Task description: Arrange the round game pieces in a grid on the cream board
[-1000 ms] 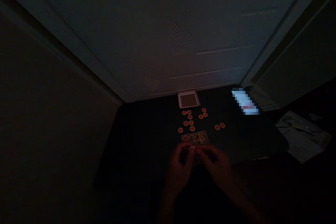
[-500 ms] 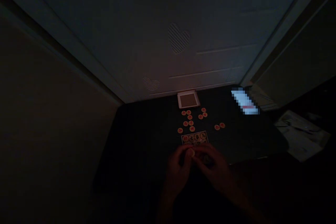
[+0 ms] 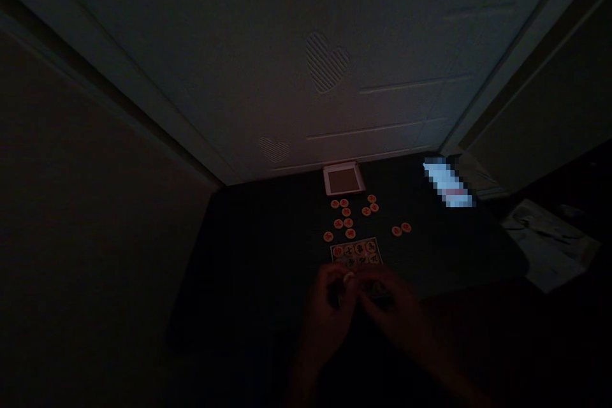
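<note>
My left hand (image 3: 331,303) is closed, its thumb and forefinger pinching a pale round xiangqi piece (image 3: 349,276). From the other side, my right hand (image 3: 391,301) has its bent fingertips at the same piece. Both hands hover over the near part of a box of xiangqi pieces (image 3: 331,254) and hide some of it. Rows of round pieces with dark or red characters show inside the box. Beyond it, several loose red-marked pieces (image 3: 350,234) lie scattered on the dark table (image 3: 258,236). The dim light blurs finger details.
A shallow white lid or tray (image 3: 344,181) lies at the table's back, by the white door with hearts (image 3: 327,64). A bright pixelated screen (image 3: 448,183) is at the back right. Past the right edge, a pale object with cords (image 3: 549,245) sits lower down.
The hands remain together over the box, with small finger shifts around the piece. The right hand's fingers have moved slightly, and a little more of the box shows. The loose pieces are unchanged.
</note>
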`<state>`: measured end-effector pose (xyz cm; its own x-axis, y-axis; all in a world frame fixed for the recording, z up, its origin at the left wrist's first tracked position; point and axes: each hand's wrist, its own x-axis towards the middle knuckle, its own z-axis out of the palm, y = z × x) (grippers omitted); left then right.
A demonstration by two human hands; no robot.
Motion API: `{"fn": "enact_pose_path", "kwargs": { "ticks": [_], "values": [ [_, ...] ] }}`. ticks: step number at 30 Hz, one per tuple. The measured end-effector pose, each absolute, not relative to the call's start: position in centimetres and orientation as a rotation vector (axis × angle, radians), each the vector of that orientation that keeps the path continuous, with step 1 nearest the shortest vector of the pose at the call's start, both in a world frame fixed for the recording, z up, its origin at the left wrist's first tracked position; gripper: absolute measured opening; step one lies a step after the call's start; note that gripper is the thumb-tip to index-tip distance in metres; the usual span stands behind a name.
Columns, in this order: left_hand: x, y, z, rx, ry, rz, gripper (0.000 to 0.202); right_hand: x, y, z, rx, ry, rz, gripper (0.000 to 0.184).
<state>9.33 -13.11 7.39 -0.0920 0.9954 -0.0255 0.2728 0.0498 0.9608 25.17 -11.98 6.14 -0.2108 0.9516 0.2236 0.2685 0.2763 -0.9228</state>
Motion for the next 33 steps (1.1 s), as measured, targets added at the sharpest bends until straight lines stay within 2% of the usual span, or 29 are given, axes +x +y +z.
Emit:
{"fn": "enact_pose_path", "kwargs": {
  "ticks": [7,17,27,33],
  "values": [
    [9.0,-13.0,7.3,1.342,1.472,1.086,0.012,25.4,-11.8,6.5,-1.133,-1.732,0.938,0.018],
    [8.5,-13.1,7.2,1.338,1.45,1.027,0.022,25.7,-11.8,6.0,-1.115,-1.763,0.931,0.022],
    [5.3,-14.0,4.6,1.379,1.694,0.962,0.022,27.2,-11.2,4.9,-1.094,-1.898,0.878,0.024],
    [5.8,-14.7,3.8,1.475,1.642,0.838,0.019,27.0,-11.4,4.7,-1.035,-2.054,0.89,0.024]
  ]
}}
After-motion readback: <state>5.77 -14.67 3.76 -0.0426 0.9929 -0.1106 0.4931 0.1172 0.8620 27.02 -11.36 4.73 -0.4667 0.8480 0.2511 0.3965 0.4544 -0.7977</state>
